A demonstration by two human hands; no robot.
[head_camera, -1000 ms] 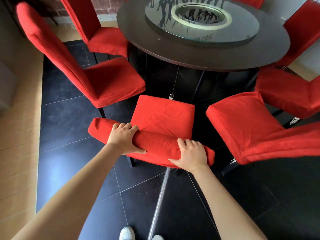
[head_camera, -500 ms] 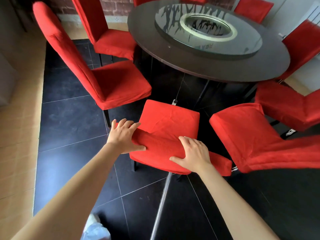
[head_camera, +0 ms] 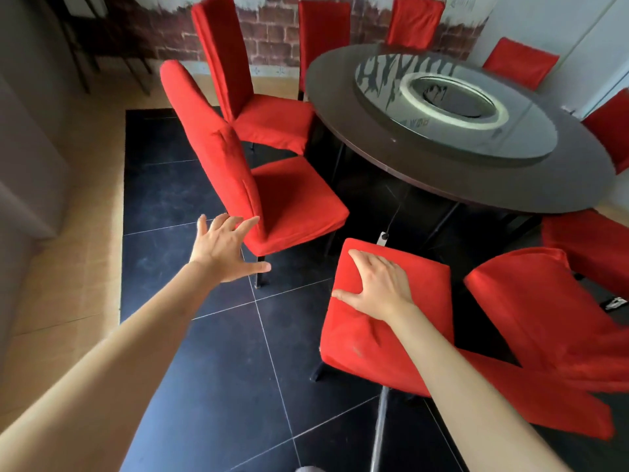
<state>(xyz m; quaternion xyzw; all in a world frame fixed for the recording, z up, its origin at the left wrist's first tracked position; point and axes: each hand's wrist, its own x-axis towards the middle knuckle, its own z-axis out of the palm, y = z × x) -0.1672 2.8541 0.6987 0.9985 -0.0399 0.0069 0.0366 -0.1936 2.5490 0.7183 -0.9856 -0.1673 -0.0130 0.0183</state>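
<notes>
The right hand is laid flat, fingers straight, on the near red cloth-covered chair, which stands on the black tiled floor close to the round dark wooden table; nothing is grasped. The left hand is held open, fingers spread, just beside the lower back of a second red cloth-covered high-backed chair; whether the cloth is touched cannot be made out. The near chair's legs are largely hidden, and its outline is lost against a blurred red chair at the right.
</notes>
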